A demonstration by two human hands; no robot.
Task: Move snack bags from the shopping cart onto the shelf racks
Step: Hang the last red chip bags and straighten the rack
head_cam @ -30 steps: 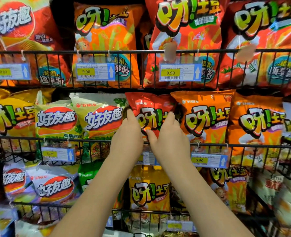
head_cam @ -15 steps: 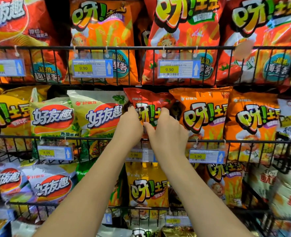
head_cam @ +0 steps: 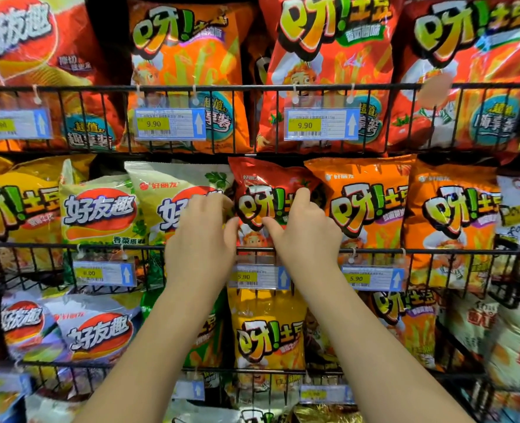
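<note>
Behind the front rail (head_cam: 100, 246) of the middle wire rack, we list one red snack bag (head_cam: 270, 190), standing upright, its lower part hidden by the rail and by our two hands.

- Left edge of the red snack bag: our left hand (head_cam: 200, 239), its grip pinching that edge, fingers curled at the side and thumb on the printed face.
- Right edge of the red snack bag: our right hand (head_cam: 307, 236), its grip pinching likewise, fingers hooked over the edge and thumb on the face.
- Just left of it, touching: a pale green bag (head_cam: 167, 190).
- Just right of it, touching: an orange bag (head_cam: 362, 209).
- Directly below it, hung on the rail: a price tag (head_cam: 257, 276) reading 5.90.
- One rack below it: a yellow bag (head_cam: 267, 337).
- One rack above it: a large red bag (head_cam: 328, 56).
</note>
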